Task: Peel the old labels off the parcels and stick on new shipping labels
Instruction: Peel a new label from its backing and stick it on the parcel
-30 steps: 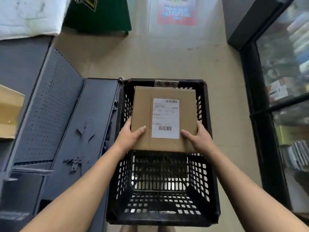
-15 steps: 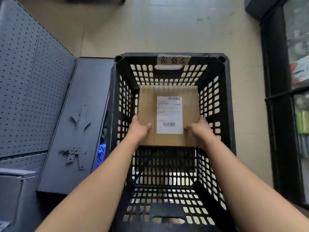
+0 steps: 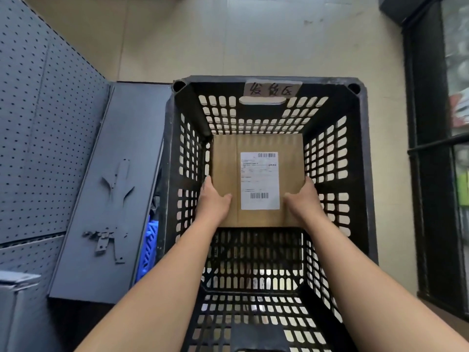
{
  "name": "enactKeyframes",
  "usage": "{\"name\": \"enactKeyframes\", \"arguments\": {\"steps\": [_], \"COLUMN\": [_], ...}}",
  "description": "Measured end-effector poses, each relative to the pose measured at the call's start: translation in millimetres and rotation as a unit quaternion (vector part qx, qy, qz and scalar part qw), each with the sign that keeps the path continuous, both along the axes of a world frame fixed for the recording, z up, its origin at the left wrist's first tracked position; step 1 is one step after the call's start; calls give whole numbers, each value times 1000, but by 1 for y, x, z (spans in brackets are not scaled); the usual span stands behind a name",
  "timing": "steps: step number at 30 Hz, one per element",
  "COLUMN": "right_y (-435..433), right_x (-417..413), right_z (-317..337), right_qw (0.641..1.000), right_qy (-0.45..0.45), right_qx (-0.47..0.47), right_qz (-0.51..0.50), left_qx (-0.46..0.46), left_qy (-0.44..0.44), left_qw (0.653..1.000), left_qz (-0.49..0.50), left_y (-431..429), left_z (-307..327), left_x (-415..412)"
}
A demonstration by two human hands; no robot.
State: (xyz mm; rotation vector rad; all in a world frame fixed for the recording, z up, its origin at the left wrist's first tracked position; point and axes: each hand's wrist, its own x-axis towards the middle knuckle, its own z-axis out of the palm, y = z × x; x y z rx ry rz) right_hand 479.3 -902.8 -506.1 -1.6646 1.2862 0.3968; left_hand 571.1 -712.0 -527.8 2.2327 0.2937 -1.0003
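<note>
Parcels: one brown cardboard parcel (image 3: 225, 171), lying flat with its top face up, down inside the crate toward the far wall.
Labels: one white shipping label (image 3: 260, 180) stuck on the parcel's top face, right of centre, carrying two barcodes, one at its upper right and one near its lower edge.
Crates: one black slotted plastic crate (image 3: 366, 174) on the tiled floor (image 3: 228, 47); a sliver of a second, blue crate (image 3: 149, 246) shows just beside its left wall.
Tags: one handwritten paper tag (image 3: 272, 89) on the black crate's far rim, above the handle slot.
Hands: two, both bare, reaching down into the crate with forearms extended.
Left hand (image 3: 214, 199): grips the parcel's left edge, thumb laid across the top face, fingers down the side.
Right hand (image 3: 303, 198): grips the right edge the same way, thumb on top just beside the label.
Contact: whether the parcel rests on the crate's bottom cannot be told.
Surroundings: grey perforated shelf panel (image 3: 38, 148) and a flat grey metal panel (image 3: 109, 224) at left; a dark-framed glass cabinet (image 3: 431, 161) at right.
</note>
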Motion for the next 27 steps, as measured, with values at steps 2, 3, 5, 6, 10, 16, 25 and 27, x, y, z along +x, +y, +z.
{"name": "enactKeyframes", "arguments": {"steps": [2,3,5,6,10,16,25,27], "right_y": [4,5,7,7,7,5,35,49], "right_x": [0,1,3,5,13,22,37,42], "right_z": [12,19,31,38,77,166,325,360], "right_qw": [998,994,981,974,951,922,880,865], "right_qy": [-6,-4,8,13,15,-31,-167,-202], "right_qx": [-42,-67,-116,-132,-176,-249,-318,-317], "right_qz": [47,83,156,182,254,294,310,332], "left_qx": [23,37,66,73,85,71,77,81], "left_qy": [-44,-68,-108,-126,-173,-246,-357,-380], "left_qw": [998,994,982,976,954,931,909,906], "left_qz": [-44,-74,-137,-162,-229,-262,-202,-167], "left_y": [-1,-2,-6,-9,-20,-14,47,71], "left_z": [12,20,37,48,96,186,356,390], "left_x": [0,0,2,3,10,19,28,24]}}
